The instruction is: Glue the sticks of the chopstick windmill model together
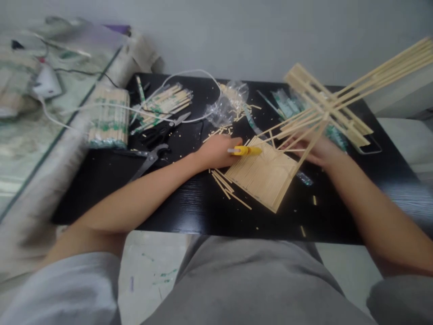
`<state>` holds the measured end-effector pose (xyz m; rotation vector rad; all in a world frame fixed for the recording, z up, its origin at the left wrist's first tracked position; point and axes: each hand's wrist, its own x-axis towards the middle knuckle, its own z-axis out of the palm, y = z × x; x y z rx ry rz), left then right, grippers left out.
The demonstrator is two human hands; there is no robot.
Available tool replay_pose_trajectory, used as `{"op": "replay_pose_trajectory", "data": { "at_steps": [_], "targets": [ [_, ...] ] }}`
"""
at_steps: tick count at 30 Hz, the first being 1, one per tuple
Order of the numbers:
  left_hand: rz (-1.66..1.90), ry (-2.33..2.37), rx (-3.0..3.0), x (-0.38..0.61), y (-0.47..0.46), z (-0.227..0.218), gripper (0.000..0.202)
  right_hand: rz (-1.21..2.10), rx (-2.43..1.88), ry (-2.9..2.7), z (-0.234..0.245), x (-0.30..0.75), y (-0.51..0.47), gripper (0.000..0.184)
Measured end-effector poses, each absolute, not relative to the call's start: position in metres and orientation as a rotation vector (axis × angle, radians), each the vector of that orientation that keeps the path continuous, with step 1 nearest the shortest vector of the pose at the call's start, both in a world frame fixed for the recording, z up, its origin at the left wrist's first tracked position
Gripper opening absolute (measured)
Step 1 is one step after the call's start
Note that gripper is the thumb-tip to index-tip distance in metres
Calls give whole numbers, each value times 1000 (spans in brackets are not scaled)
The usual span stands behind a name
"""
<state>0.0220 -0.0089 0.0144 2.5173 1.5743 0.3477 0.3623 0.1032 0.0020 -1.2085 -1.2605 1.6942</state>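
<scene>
Over the tabletop (182, 203), I noted the left hand (218, 151) closed around a yellow tool (245, 150); right hand (320, 149) gripped the stick model (267, 178), hands apart.

stick frame (325, 107) partly hides right hand (320, 151), grip unclear; frame's long sticks run out past right edge. left hand (218, 151) hides handle of yellow glue gun (245, 150). green print (108, 125) on stick pack (110, 99) blurs past reading.

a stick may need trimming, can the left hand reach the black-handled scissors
Probably yes: nothing bulky separates the left hand from the black-handled scissors, though that hand appears to hold a yellow glue gun.
</scene>
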Motion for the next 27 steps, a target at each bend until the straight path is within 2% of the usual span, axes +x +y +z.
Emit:
{"op": "replay_pose_trajectory", "data": {
  "at_steps": [7, 12, 17, 27],
  "targets": [
    [386, 1521, 2560, 15, -6, 13, 14, 1822, -1179, -1233, 15, 356, 97, 16],
    [387, 1508, 2521, 10, -5, 11, 13, 1963, -1009, -1261, 0, 360, 107, 22],
    [397, 1535, 2524, 4, -2, 3, 13, 1976, -810, -1298, -15, 357, 116, 14],
    [580, 1448, 2513, -6, 5, -10, 14, 1980, -717, -1293, -11, 351, 112, 33]
  ]
}}
